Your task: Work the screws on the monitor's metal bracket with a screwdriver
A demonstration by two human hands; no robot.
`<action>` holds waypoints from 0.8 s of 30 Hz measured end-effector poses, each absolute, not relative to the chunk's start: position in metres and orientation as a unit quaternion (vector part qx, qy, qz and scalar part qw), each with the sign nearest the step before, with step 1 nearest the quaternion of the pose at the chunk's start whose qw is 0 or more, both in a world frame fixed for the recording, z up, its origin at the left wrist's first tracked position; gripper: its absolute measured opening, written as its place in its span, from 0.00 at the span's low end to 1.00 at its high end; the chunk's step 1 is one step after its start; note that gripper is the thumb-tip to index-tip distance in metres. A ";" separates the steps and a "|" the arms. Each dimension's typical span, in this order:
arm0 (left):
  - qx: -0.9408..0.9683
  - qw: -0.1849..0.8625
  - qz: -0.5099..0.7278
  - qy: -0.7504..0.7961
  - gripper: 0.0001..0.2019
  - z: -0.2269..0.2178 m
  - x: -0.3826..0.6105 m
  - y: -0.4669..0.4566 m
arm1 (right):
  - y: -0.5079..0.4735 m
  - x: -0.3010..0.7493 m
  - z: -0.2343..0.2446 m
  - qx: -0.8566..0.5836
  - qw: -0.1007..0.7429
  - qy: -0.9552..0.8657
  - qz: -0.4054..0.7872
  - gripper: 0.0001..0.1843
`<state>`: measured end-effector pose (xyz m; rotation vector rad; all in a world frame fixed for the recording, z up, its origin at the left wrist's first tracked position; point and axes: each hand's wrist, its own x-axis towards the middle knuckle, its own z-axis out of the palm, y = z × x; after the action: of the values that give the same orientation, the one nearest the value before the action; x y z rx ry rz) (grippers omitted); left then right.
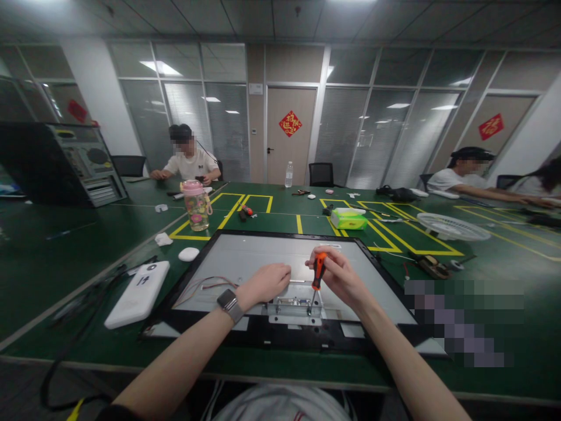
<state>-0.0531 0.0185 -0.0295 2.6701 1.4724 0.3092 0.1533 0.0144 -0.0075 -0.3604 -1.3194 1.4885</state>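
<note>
A large flat display panel (263, 251) with a black frame and pale grey back lies in front of me. Near its front edge sits a metal bracket (291, 318) with connector ports on it. My right hand (339, 272) grips an orange and black screwdriver (320, 269), held nearly upright, its tip at the right end of the bracket. My left hand (267, 283), with a watch (230, 304) on the wrist, rests at the bracket's left end. Its fingers are bent together, and what they hold, if anything, is hidden. Thin wires (210, 283) lie left of it.
On the left are a white power bank-like block (138, 294), a white oval case (189, 254), black cables (94, 304) and a pink-lidded bottle (196, 204). A green tissue pack (348, 218) and white fan grille (453, 226) lie beyond. Other people sit across the table.
</note>
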 end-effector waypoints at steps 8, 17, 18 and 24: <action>0.870 0.041 0.101 0.481 0.14 -0.028 -0.053 0.017 | 0.013 0.152 -0.005 -0.105 0.517 -0.572 0.628 0.13; 0.870 0.042 0.104 0.480 0.14 -0.031 -0.053 0.019 | 0.014 0.153 -0.006 -0.136 0.495 -0.566 0.645 0.13; 0.870 0.042 0.104 0.480 0.15 -0.032 -0.053 0.020 | 0.014 0.153 -0.007 -0.134 0.495 -0.567 0.645 0.12; 0.872 0.034 0.105 0.477 0.15 -0.032 -0.054 0.020 | 0.016 0.153 -0.007 -0.123 0.530 -0.575 0.611 0.13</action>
<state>-0.0535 0.0200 -0.0325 2.6814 1.4657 0.3234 0.1529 0.0157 -0.0070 -0.2943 -1.3728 1.4591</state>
